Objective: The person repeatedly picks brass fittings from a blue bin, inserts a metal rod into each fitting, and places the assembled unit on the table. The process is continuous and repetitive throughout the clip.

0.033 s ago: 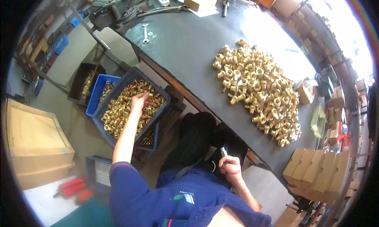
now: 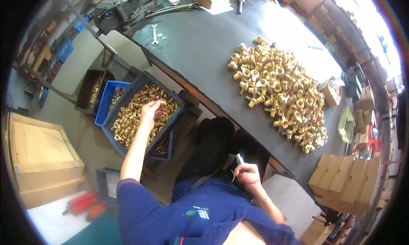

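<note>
The left hand point(image 2: 150, 114) is over a dark crate point(image 2: 147, 80) of brass fittings point(image 2: 125, 119), just off the counter's point(image 2: 196, 45) near edge; its grip is half curled at one fitting point(image 2: 163, 103), and I cannot tell whether it has hold. The right hand point(image 2: 248, 174) wraps its grip round a grey tool point(image 2: 239, 159). A blue bin point(image 2: 101, 114) and brown bin point(image 2: 84, 93) beside the crate hold metal parts. More fittings point(image 2: 277, 89) heap toward the counter's right end.

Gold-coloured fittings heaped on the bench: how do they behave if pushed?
The gold-coloured fittings look metallic, so probably stiff and fairly heavy for their size. Piled loosely, they'd likely spread; protruding lugs may hinder rolling.
</note>
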### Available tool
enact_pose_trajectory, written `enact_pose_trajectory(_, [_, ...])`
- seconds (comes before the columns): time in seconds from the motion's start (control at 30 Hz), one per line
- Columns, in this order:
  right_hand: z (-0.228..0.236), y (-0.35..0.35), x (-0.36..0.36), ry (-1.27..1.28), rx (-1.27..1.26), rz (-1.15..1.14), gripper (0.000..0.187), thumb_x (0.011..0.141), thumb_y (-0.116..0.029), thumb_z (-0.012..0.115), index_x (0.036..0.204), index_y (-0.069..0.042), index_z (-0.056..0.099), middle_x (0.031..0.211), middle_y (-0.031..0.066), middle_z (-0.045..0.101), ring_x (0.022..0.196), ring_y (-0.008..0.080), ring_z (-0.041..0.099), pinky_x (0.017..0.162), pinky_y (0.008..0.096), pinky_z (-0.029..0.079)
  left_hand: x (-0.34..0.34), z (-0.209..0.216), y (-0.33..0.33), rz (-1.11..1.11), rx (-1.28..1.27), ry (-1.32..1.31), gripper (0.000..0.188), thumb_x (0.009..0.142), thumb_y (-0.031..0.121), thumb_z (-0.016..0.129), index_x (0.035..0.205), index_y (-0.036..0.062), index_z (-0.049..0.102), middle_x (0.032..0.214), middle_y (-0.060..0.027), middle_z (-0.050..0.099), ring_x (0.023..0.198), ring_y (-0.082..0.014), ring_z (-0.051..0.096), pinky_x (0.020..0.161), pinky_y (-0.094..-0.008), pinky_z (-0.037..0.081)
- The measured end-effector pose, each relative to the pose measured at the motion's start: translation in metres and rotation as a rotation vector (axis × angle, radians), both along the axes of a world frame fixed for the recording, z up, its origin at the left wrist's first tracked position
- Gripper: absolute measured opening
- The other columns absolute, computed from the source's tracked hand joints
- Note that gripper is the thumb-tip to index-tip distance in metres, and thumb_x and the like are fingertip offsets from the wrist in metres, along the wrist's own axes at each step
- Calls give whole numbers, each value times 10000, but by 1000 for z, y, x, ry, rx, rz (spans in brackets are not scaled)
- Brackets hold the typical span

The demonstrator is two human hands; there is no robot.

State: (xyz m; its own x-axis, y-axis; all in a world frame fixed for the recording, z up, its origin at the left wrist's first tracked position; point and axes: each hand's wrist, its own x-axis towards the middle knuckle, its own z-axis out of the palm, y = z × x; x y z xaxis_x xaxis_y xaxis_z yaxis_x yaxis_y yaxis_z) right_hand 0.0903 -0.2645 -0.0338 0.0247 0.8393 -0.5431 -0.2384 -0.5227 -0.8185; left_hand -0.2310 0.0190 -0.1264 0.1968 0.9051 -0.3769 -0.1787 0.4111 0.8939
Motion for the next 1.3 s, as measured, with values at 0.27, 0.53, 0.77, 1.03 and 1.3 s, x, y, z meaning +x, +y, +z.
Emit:
enact_pose_trajectory(0.27, [25, 28, -18, -281, 424, 383, 114, 577, -70, 533, 673, -42, 586, 606, 82, 513, 584, 172, 498, 520, 303, 376, 107, 87, -104, -462, -27, -279, 179, 875, 119, 520, 958, -29, 575, 852, -128, 632, 700, -198, 633, 574, -310, 543])
enact_pose_trajectory(0.53, [29, 9, 2, -453, 494, 341, 90, 592, -157, 537, 644, -88, 564, 614, 96, 507, 595, 228, 515, 535, 335, 399, 155, 105, -137, -847, -27, -205, 121, 862, 75, 536, 921, -29, 557, 836, -125, 621, 709, -180, 616, 611, -305, 536])
enact_pose_trajectory(0.77, [23, 2, 5, -440, 490, 341, 73, 596, -85, 536, 648, -66, 583, 611, 63, 517, 572, 173, 508, 522, 297, 385, 167, 115, -142, -1040, 43, -57, 113, 866, 69, 529, 934, -17, 557, 819, -79, 607, 703, -141, 602, 644, -268, 502])
enact_pose_trajectory(1.03, [9, -11, 16, 239, 410, -23, 115, 590, 8, 480, 634, -15, 584, 606, -5, 550, 559, 64, 462, 497, 216, 343, 200, 148, -112, -932, 244, -67, 109, 851, -6, 505, 938, -23, 569, 813, -75, 613, 713, -131, 593, 610, -274, 522])
enact_pose_trajectory(1.3, [5, -40, 32, 247, 361, -206, 131, 569, 18, 486, 662, 44, 574, 547, 41, 492, 427, 83, 382, 397, 219, 276, 361, 213, -43, -991, 545, 86, 165, 838, 134, 558, 875, -27, 568, 680, -82, 607, 513, -134, 587, 498, -245, 467])
